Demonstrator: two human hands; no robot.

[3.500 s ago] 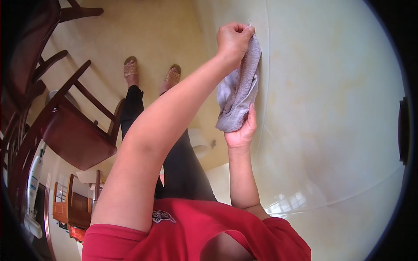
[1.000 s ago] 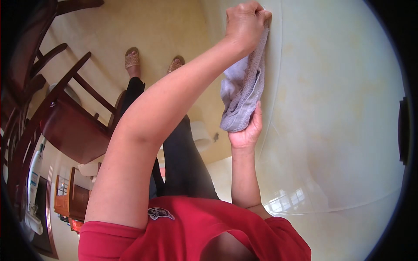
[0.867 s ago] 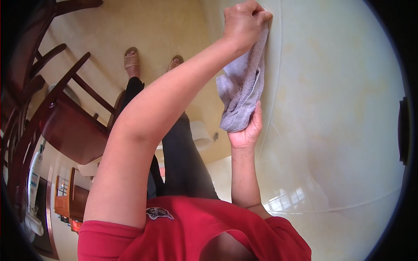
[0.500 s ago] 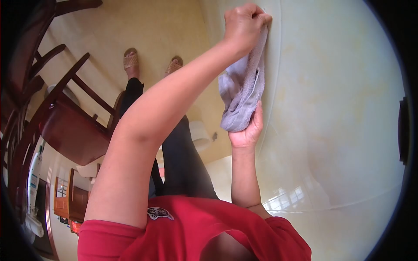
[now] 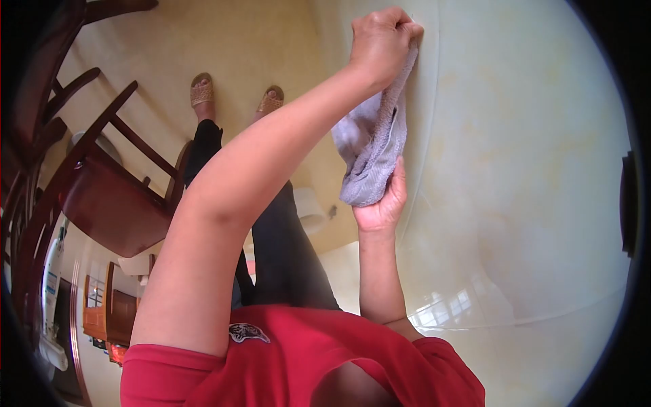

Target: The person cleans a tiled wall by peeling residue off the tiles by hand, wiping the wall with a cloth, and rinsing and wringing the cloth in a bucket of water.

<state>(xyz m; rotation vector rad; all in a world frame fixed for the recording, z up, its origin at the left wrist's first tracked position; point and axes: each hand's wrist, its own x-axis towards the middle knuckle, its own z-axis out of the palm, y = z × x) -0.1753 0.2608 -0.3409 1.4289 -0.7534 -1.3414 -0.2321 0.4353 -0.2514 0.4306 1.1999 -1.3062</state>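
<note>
A grey-lavender towel (image 5: 374,152) hangs folded and bunched between my two hands, alongside a glossy pale marbled surface (image 5: 515,176). My left hand (image 5: 383,44) is closed on its upper end, knuckles up, close to that surface. Lower down, my right hand (image 5: 381,207) has its palm turned up and holds the other end, with the thumb along the towel's right side. The towel hides most of the right hand's fingers.
Dark wooden chairs (image 5: 115,203) stand on the left. My sandalled feet (image 5: 202,91) are on the yellowish floor (image 5: 258,41). A white round object (image 5: 308,210) lies behind my leg, and a wooden cabinet (image 5: 112,305) is at lower left.
The towel's lower part and my right hand have shifted slightly left. My left hand stays nearly in place, still gripping the upper end.
</note>
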